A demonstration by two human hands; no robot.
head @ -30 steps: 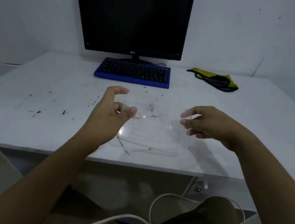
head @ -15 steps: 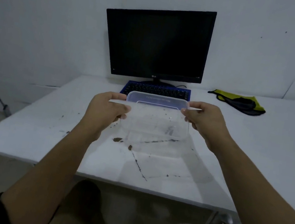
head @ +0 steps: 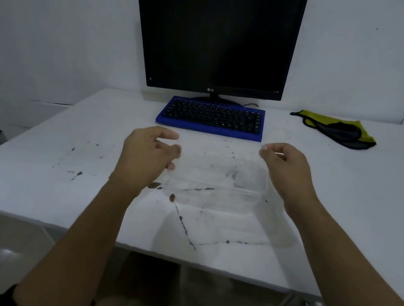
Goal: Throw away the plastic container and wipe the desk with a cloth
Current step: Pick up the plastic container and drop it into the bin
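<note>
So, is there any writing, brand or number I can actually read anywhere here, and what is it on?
"LG": on the bottom edge of the monitor.
Keyboard: the key markings are too small to read.
Plastic container: no print can be made out on it.
Cloth: no writing shows.

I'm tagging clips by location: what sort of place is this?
Probably a plain computer workstation: a black flat-screen monitor and blue-framed keyboard stand on a stained white desk against a bare white wall.
</note>
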